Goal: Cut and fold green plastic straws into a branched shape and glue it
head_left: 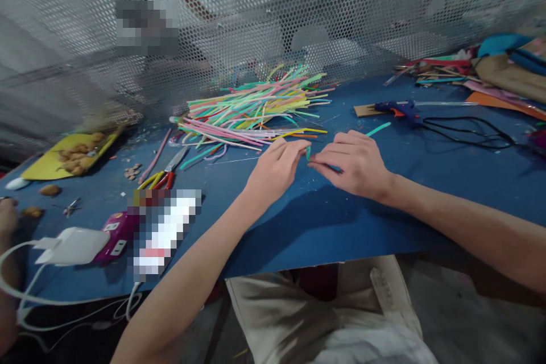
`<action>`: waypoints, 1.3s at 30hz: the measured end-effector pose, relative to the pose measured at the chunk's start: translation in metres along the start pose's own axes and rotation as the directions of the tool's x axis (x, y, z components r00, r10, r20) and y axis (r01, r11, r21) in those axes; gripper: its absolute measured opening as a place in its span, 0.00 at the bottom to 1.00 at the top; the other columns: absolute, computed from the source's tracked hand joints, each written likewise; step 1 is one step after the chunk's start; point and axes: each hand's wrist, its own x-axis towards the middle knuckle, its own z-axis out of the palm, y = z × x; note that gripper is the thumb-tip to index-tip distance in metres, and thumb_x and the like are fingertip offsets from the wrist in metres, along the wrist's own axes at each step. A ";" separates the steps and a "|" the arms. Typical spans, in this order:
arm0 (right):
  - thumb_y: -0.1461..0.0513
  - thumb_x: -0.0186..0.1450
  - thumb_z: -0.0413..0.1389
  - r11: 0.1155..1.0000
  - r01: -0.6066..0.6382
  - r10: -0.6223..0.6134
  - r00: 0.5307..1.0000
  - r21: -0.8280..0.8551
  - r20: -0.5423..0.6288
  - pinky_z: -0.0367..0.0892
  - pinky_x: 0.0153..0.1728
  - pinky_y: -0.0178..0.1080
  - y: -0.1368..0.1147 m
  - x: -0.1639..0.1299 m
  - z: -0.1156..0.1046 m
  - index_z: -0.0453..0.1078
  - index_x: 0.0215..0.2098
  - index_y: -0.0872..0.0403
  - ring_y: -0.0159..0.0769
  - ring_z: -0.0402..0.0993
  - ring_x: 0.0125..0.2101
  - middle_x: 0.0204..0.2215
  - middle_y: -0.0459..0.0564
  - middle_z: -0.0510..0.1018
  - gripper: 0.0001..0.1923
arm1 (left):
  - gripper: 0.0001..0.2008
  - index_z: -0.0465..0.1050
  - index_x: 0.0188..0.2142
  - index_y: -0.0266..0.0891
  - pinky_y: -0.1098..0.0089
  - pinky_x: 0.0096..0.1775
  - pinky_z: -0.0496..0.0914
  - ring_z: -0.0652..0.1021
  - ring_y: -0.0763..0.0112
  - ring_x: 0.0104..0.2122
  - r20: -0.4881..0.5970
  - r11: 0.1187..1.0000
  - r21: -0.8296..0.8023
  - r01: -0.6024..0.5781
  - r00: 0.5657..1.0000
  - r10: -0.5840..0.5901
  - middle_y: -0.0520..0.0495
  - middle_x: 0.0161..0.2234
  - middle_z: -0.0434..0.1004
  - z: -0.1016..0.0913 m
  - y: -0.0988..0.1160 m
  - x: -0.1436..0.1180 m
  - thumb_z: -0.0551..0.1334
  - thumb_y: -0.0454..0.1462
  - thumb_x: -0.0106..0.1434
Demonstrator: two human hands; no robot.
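Teal straw piece (pixel 308 152), short and roughly upright, is pinched between the closed fingertips of the left hand (pixel 275 170) and right hand (pixel 352 162) above the blue table (pixel 324 222), with the pile of coloured straws (pixel 256 108) lying just beyond the left hand.

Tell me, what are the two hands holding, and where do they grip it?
A short teal foam strip, pinched at its top end by the left hand and its lower end by the right hand.
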 end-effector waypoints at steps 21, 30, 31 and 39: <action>0.52 0.69 0.61 0.862 -0.202 0.176 0.979 0.466 0.099 0.64 0.42 0.44 0.021 0.011 -0.015 0.82 0.35 0.47 0.36 0.72 0.33 0.32 0.46 0.85 0.11 | 0.06 0.72 0.46 0.40 0.70 0.39 0.72 0.76 0.72 0.34 -0.032 0.959 -0.179 -0.218 0.976 0.216 0.48 0.36 0.82 -0.013 0.007 -0.002 0.58 0.32 0.72; 0.52 0.67 0.62 0.811 -0.276 0.261 0.960 0.515 0.103 0.64 0.33 0.37 0.003 0.002 0.007 0.82 0.32 0.49 0.31 0.71 0.25 0.26 0.44 0.84 0.12 | 0.09 0.74 0.45 0.39 0.66 0.44 0.72 0.78 0.69 0.38 -0.077 0.991 -0.105 0.079 0.993 -0.087 0.46 0.36 0.82 -0.009 0.005 0.000 0.54 0.37 0.75; 0.52 0.68 0.61 0.825 -0.289 0.267 0.957 0.485 0.115 0.63 0.31 0.37 0.002 0.001 0.007 0.82 0.31 0.50 0.30 0.70 0.24 0.25 0.43 0.83 0.13 | 0.10 0.73 0.47 0.39 0.66 0.44 0.72 0.78 0.68 0.39 -0.045 0.993 -0.090 0.080 0.995 -0.085 0.45 0.37 0.82 -0.007 0.004 0.001 0.54 0.37 0.75; 0.54 0.72 0.56 0.999 -0.004 0.002 0.999 0.039 0.044 0.60 0.34 0.41 0.009 0.000 -0.006 0.82 0.39 0.46 0.35 0.72 0.30 0.32 0.43 0.85 0.12 | 0.11 0.71 0.51 0.38 0.62 0.49 0.72 0.79 0.64 0.43 0.091 1.000 -0.002 0.019 0.996 -0.018 0.42 0.43 0.82 0.000 -0.011 -0.001 0.54 0.36 0.75</action>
